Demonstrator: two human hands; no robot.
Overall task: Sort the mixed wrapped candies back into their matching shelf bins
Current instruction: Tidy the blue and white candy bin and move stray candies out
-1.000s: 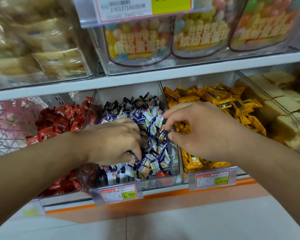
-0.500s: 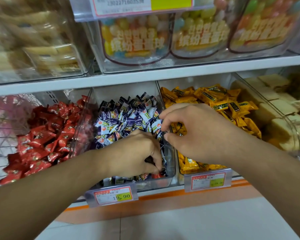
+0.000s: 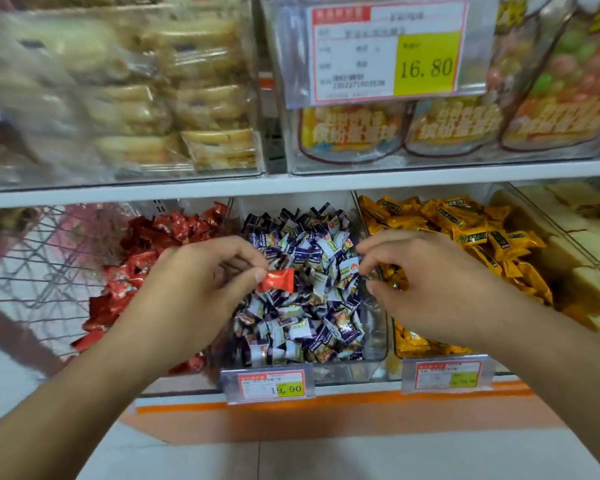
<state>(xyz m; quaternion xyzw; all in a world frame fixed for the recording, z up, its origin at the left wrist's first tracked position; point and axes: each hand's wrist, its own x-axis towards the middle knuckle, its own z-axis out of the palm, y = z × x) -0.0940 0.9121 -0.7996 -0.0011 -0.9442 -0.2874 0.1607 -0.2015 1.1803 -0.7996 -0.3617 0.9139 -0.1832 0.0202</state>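
- red candy [image 3: 276,280]: glossy, crinkled foil-like wrapper
- blue-and-white candies [image 3: 302,306]: shiny plastic wrappers with twisted ends
- yellow candies [image 3: 465,226]: smooth, glossy film packs
- bin [image 3: 374,348]: clear, hard plastic with glare on its walls
- price tag [image 3: 272,385]: matt paper behind a clear plastic sleeve
- shelf [image 3: 222,188]: smooth white painted surface
- wire basket [image 3: 32,265]: thin metal rods

The price tag [image 3: 388,51] on the upper bin, above the right hand [image 3: 426,282], reads 16.80. The tag [image 3: 271,385] below the left hand [image 3: 191,292] reads 19.90. Other print is too blurred.
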